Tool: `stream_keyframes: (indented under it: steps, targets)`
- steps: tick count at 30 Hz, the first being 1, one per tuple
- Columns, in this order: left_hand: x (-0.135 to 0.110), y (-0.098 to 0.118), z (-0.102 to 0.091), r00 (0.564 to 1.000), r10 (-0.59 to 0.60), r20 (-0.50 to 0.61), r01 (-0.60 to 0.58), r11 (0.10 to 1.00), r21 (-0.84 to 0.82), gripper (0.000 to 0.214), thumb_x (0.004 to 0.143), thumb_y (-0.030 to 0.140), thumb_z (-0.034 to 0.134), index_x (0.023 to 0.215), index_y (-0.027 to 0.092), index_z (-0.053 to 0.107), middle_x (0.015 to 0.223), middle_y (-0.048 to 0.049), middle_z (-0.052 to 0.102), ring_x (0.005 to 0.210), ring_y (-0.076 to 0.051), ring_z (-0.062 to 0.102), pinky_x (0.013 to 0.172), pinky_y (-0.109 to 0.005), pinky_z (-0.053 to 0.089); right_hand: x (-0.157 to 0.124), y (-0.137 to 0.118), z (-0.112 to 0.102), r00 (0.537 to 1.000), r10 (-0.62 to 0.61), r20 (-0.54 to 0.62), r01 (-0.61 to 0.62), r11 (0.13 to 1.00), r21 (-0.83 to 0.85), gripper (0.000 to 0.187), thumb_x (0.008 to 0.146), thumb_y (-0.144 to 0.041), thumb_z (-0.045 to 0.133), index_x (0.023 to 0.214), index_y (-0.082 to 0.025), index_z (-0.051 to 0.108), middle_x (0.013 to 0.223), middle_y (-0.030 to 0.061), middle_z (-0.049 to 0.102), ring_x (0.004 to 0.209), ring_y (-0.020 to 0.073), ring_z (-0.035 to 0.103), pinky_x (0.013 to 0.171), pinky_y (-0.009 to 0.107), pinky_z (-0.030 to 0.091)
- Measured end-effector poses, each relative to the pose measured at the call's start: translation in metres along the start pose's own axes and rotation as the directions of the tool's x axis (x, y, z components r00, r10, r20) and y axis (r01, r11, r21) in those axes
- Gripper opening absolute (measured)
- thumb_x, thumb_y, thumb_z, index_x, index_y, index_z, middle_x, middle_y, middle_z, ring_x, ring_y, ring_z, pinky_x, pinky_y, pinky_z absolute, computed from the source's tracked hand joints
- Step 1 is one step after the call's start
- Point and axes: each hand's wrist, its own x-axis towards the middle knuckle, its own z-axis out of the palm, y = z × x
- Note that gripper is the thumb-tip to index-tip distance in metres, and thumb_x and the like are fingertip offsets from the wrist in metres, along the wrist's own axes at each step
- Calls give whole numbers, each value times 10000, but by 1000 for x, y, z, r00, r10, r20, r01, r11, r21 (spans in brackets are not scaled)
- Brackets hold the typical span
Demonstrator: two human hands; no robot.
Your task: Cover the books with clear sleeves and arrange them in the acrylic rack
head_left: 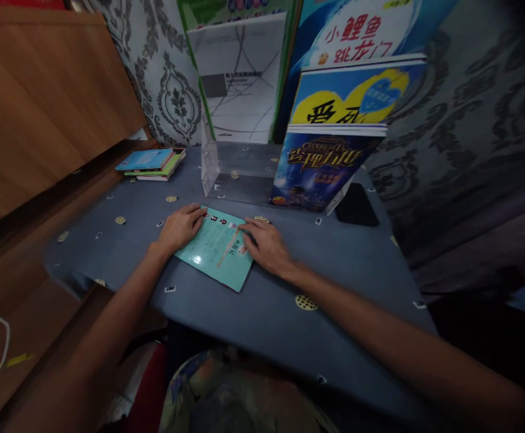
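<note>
Here, left hand (181, 227), right hand (267, 245), fingers (198, 211) outstretched atop teal booklet (211, 248); print illegible.

We see a dim, cool-toned scene lit from above and ahead: the brightest patches fall on the white display card (239, 78) and the picture books (352, 96) standing at the back. A soft sheen glints on the teal booklet (214, 249) near its lower-left corner. The right edge sinks into near black, and the lower corners darken too. Wide-lens distortion bows the wooden panel (41, 102) and the rim of the table (356, 270); the forearms (379, 337) at the bottom go soft and smeared, while the centre reads fairly sharp.
</note>
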Motion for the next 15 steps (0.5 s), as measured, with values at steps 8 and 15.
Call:
stream_keyframes:
  steps: [8,15]
  targets:
    - [-7,7,-1,999,-49,11,48,998,33,434,1016,325,370,1359,233,620,1443,-70,595,1291,-263,591,1074,-416,498,9,10,4,999,40,-24,-36,987,159,415,866,-59,422,1149,-183,699,1230,105,695,1187,247,610,1065,436,451]
    - [-22,16,-2,996,-90,-7,90,996,-3,442,1000,306,386,1363,192,611,1473,-86,570,1353,-247,541,1128,-406,451,11,13,8,999,27,-45,-19,984,176,392,885,-64,421,1165,-153,681,1187,127,698,1141,237,628,1043,424,461]
